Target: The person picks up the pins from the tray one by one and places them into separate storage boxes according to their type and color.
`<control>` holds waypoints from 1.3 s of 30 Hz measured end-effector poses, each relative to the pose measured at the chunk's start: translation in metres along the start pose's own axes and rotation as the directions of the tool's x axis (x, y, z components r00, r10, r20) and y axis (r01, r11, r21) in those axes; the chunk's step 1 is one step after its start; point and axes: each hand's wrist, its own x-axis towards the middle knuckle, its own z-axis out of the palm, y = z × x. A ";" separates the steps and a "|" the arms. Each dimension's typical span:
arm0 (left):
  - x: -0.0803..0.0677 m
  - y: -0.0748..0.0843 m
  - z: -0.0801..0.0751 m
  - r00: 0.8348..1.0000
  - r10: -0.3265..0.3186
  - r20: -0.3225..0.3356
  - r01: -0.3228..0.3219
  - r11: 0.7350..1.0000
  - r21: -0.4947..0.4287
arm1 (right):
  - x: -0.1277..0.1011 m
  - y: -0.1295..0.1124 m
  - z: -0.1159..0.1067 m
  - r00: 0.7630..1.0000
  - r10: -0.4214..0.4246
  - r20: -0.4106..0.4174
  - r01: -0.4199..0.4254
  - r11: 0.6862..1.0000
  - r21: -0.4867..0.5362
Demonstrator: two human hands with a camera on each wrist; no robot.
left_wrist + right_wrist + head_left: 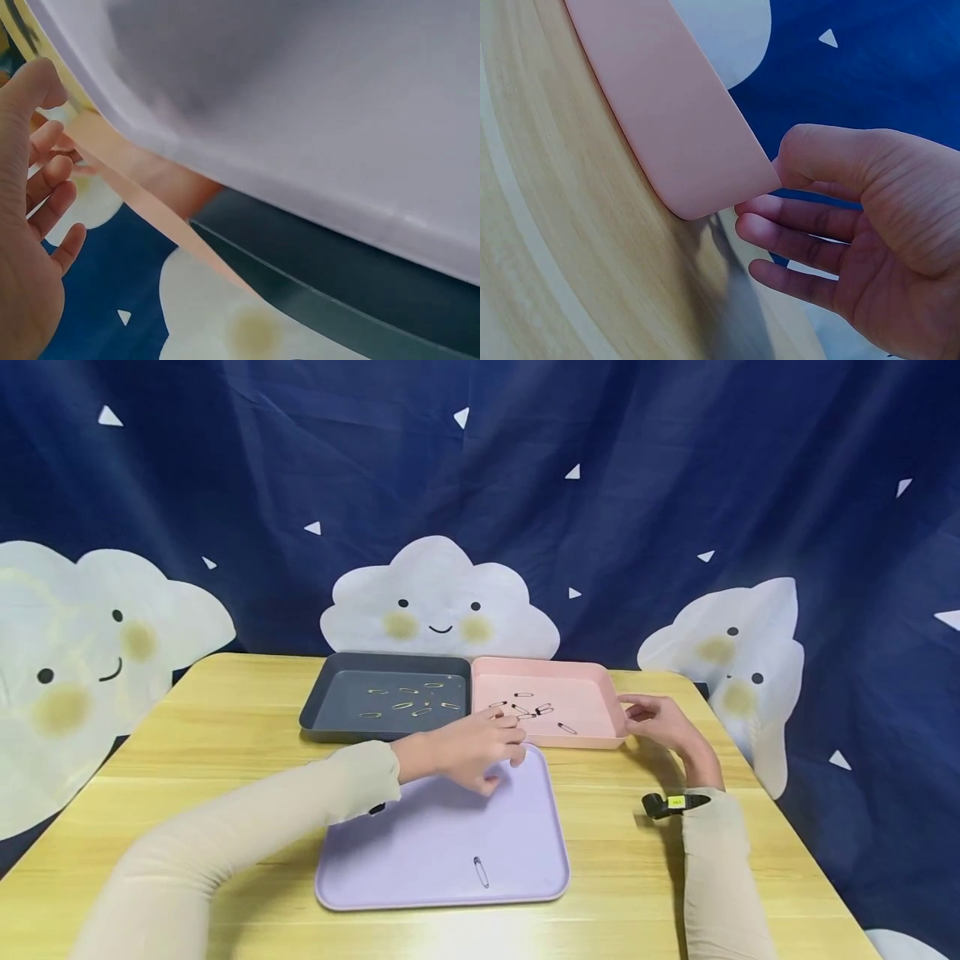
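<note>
My left hand hovers over the far part of the lilac tray, beside the pink tray's near left corner. Its fingers are loosely bent, and nothing shows between them in the left wrist view. My right hand holds the pink tray at its right side, thumb over the rim and fingers against the outer wall. Several black safety pins lie inside that tray, one of them a pin near the front wall. A single black safety pin rests on the lilac tray's near part.
A dark grey tray with several gold safety pins adjoins the pink tray's left side. All three trays are on a wooden table. Behind its far edge hangs a blue curtain with smiling clouds.
</note>
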 end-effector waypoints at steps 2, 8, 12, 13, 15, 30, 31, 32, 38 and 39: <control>-0.005 0.006 -0.001 1.000 0.004 0.019 -0.004 1.000 -0.016 | 0.000 0.000 0.000 1.000 0.004 -0.003 -0.004 1.000 -0.002; -0.022 0.022 0.000 0.997 0.029 0.076 -0.024 0.998 -0.063 | -0.001 -0.002 0.000 1.000 0.004 0.006 -0.004 1.000 -0.001; -0.030 0.032 0.002 0.993 0.049 0.109 -0.034 0.990 -0.139 | -0.002 -0.003 -0.002 1.000 -0.007 0.005 0.007 1.000 -0.004; -0.032 0.035 0.003 0.991 0.054 0.119 -0.034 0.986 -0.161 | -0.002 -0.003 -0.002 1.000 -0.010 0.004 0.010 1.000 -0.004; -0.036 0.040 0.004 0.989 0.065 0.137 -0.037 0.980 -0.195 | -0.002 -0.002 -0.003 1.000 -0.014 0.004 0.014 1.000 -0.002; -0.041 0.062 0.005 0.981 0.115 0.157 -0.077 0.969 -0.233 | -0.002 -0.001 0.000 1.000 -0.006 0.006 0.006 1.000 0.014; -0.040 0.063 0.005 0.980 0.118 0.158 -0.080 0.969 -0.233 | -0.002 -0.001 0.000 1.000 -0.003 0.007 0.003 1.000 0.015; -0.039 0.063 0.004 0.980 0.122 0.160 -0.082 0.969 -0.233 | -0.002 -0.001 0.000 1.000 0.000 0.009 0.000 1.000 0.014; -0.035 0.067 0.001 0.977 0.134 0.163 -0.093 0.967 -0.238 | 0.000 0.001 0.000 1.000 -0.001 0.015 0.001 1.000 0.009; -0.034 0.067 0.001 0.977 0.135 0.164 -0.094 0.967 -0.239 | 0.000 0.001 -0.001 1.000 -0.004 0.015 0.004 1.000 0.011</control>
